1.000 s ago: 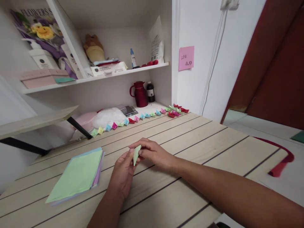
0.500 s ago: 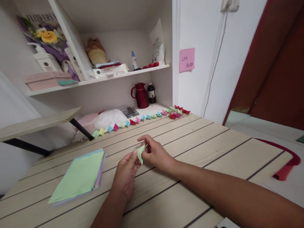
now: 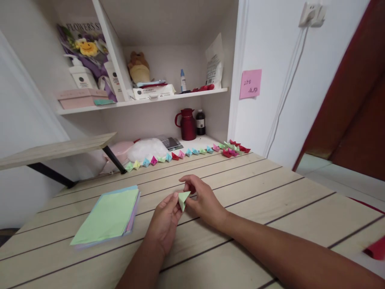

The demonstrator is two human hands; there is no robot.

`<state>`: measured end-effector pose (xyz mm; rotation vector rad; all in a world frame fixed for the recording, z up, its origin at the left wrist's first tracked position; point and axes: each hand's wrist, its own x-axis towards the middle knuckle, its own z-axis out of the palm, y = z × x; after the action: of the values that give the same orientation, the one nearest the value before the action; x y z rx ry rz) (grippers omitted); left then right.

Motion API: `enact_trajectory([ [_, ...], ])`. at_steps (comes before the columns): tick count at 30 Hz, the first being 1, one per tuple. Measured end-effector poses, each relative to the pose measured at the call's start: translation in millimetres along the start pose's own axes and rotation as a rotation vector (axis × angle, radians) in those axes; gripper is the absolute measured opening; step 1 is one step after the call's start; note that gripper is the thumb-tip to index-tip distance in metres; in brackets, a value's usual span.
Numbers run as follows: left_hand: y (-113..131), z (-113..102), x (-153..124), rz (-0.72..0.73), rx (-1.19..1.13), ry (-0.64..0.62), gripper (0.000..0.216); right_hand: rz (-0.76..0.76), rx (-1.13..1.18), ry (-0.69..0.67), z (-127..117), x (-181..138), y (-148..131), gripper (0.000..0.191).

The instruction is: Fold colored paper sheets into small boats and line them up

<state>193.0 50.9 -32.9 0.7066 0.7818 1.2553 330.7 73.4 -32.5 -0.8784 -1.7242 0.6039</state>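
A small piece of light green folded paper [image 3: 183,199], triangular in outline, is held above the wooden table between my two hands. My left hand [image 3: 166,214] pinches its left side between thumb and fingers. On the other side, my right hand [image 3: 204,200] grips the right edge with thumb and fingertips, its index finger arched over. To the left lies a stack of coloured paper sheets [image 3: 106,214], light green on top. Along the table's back edge runs a row of small folded paper boats [image 3: 188,152] in several colours, bunched together at the right end.
Behind the table [image 3: 240,249] stands a white shelf [image 3: 192,94] with bottles, a plush toy and boxes. A red jug [image 3: 188,125] and a dark bottle [image 3: 200,122] are in its lower bay. A small raised wooden stand [image 3: 60,150] is at left.
The camera view has turned a little left, so the scene sits farther right. The folded paper has tilted between my fingers, its triangular face now showing more broadly.
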Motion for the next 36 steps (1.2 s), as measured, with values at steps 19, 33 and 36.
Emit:
enact_trajectory([
  [19, -7, 6, -9, -0.142, -0.194, 0.102, 0.009, -0.236, -0.500, -0.181, -3, 6, 15, 0.026],
  [33, 8, -11, -6, -0.130, -0.104, 0.142, 0.006, -0.401, -0.668, -0.543, -3, -1, 10, 0.055],
  [36, 11, -13, -3, -0.103, -0.085, 0.143, 0.011, -0.416, -0.683, -0.595, 0, -5, 11, 0.062],
])
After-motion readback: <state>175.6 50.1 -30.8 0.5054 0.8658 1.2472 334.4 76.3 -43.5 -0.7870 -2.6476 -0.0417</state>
